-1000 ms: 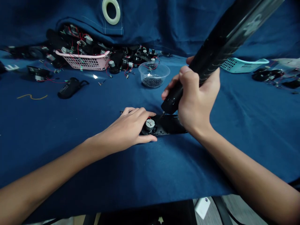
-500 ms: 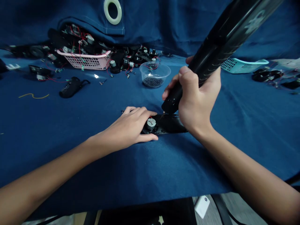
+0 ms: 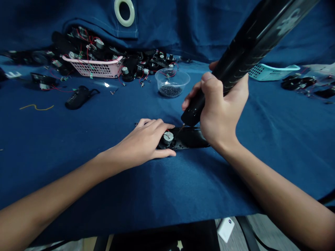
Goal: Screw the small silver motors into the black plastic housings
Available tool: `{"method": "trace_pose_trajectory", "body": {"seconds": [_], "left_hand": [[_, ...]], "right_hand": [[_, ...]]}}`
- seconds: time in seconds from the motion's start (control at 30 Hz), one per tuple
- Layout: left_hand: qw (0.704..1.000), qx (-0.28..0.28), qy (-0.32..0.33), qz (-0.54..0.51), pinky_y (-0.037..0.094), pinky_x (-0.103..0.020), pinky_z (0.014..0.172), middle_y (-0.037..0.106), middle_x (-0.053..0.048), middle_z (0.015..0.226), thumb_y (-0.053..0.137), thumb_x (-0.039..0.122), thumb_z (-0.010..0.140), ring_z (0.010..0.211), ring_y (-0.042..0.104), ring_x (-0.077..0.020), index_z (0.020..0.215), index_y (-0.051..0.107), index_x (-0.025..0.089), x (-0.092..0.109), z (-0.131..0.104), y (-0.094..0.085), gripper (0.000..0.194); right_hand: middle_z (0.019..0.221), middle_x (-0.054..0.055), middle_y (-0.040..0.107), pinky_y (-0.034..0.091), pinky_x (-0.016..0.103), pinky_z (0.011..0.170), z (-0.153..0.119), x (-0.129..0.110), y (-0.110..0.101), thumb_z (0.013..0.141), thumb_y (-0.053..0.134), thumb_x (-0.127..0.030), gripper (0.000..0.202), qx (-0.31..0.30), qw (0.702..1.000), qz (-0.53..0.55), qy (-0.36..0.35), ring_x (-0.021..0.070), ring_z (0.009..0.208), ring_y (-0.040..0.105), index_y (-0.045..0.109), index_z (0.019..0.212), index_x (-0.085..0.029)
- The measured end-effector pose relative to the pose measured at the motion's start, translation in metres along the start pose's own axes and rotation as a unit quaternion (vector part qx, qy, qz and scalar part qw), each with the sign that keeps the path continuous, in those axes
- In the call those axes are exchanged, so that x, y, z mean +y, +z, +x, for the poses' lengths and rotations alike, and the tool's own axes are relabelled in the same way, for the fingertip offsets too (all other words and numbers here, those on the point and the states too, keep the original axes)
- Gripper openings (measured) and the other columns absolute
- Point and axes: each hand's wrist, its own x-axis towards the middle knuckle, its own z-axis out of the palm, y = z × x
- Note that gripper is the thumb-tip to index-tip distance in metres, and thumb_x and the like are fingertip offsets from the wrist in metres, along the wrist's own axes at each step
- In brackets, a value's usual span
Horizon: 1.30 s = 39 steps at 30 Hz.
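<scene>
My right hand (image 3: 220, 108) is wrapped round a thick black electric screwdriver (image 3: 235, 66), which leans up to the right. Its thin bit points down at a long black plastic housing (image 3: 192, 138) lying flat on the blue cloth. Whether the tip sits in a screw is too small to tell. A round silvery motor (image 3: 168, 137) with a bit of red wire stands in the left part of the housing. Over that left end lies my left hand (image 3: 150, 139), fingers along the far edge and thumb along the near edge, holding it down.
Beyond the hands stands a clear plastic bowl (image 3: 172, 82) of small dark screws. A pink basket (image 3: 95, 67) overflows with wired black parts; a teal basket (image 3: 274, 72) is at right. A black shell (image 3: 81, 97) and a yellow wire (image 3: 36, 107) lie at left.
The whole view has shifted very slightly to the left. My left hand stays on the housing, and the screwdriver in my right hand has barely moved relative to it.
</scene>
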Motion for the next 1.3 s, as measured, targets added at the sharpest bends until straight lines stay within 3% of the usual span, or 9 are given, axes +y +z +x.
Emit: {"method": "trace_pose_trajectory", "body": {"seconds": [0.13, 0.37, 0.53, 0.63, 0.87, 1.3], "left_hand": [[1.000, -0.003, 0.000, 0.001, 0.035, -0.042, 0.106, 0.062, -0.009, 0.118, 0.070, 0.055, 0.083, 0.115, 0.055, -0.0284, 0.129, 0.052, 0.017, 0.000, 0.001, -0.001, 0.063], [1.000, 0.003, 0.008, 0.002, 0.035, -0.043, 0.106, 0.062, -0.009, 0.118, 0.071, 0.054, 0.082, 0.115, 0.055, -0.0288, 0.128, 0.052, 0.017, -0.001, 0.000, 0.001, 0.063], [1.000, 0.012, 0.015, 0.005, 0.037, -0.043, 0.104, 0.062, -0.008, 0.115, 0.072, 0.052, 0.082, 0.112, 0.057, -0.0280, 0.127, 0.053, 0.016, -0.002, 0.000, 0.002, 0.061], [1.000, 0.020, 0.021, 0.010, 0.038, -0.044, 0.103, 0.062, -0.009, 0.116, 0.072, 0.053, 0.082, 0.112, 0.057, -0.0285, 0.126, 0.053, 0.015, -0.003, -0.001, 0.003, 0.061], [0.999, 0.030, 0.031, 0.020, 0.041, -0.046, 0.099, 0.062, -0.010, 0.114, 0.073, 0.052, 0.081, 0.109, 0.058, -0.0297, 0.124, 0.053, 0.014, -0.003, -0.001, 0.004, 0.061], [0.999, 0.019, 0.020, 0.028, 0.040, -0.049, 0.103, 0.061, -0.013, 0.124, 0.072, 0.054, 0.081, 0.114, 0.058, -0.0324, 0.129, 0.051, 0.014, -0.004, 0.000, 0.006, 0.066]], "right_hand": [[0.060, -0.008, 0.059, 0.053, 0.026, 0.056, -0.001, -0.002, 0.001, 0.080, 0.072, -0.036, 0.024, 0.018, 1.000, 0.005, 0.016, 0.0155, 0.057, 0.062, 0.051, 0.093, -0.037], [0.061, -0.009, 0.058, 0.050, 0.024, 0.054, 0.000, 0.002, 0.000, 0.082, 0.070, -0.034, 0.024, -0.016, 0.999, 0.002, -0.040, 0.0126, 0.052, 0.060, 0.048, 0.091, -0.035], [0.064, -0.009, 0.056, 0.045, 0.026, 0.044, 0.008, 0.014, 0.002, 0.082, 0.070, -0.031, 0.027, -0.065, 0.980, 0.034, -0.187, 0.0109, 0.044, 0.056, 0.045, 0.092, -0.028], [0.064, -0.009, 0.054, 0.044, 0.025, 0.042, 0.010, 0.017, 0.004, 0.084, 0.066, -0.027, 0.023, -0.080, 0.970, 0.022, -0.231, 0.0099, 0.043, 0.057, 0.045, 0.093, -0.026], [0.061, -0.011, 0.057, 0.047, 0.021, 0.051, 0.005, 0.009, 0.006, 0.085, 0.064, -0.030, 0.023, -0.101, 0.969, -0.043, -0.222, 0.0092, 0.049, 0.063, 0.045, 0.097, -0.027], [0.091, -0.006, 0.068, 0.052, 0.019, 0.060, -0.005, -0.003, 0.007, 0.081, 0.066, -0.028, 0.032, -0.152, 0.979, -0.064, -0.116, 0.0146, 0.080, 0.073, 0.047, 0.106, -0.030]]}}
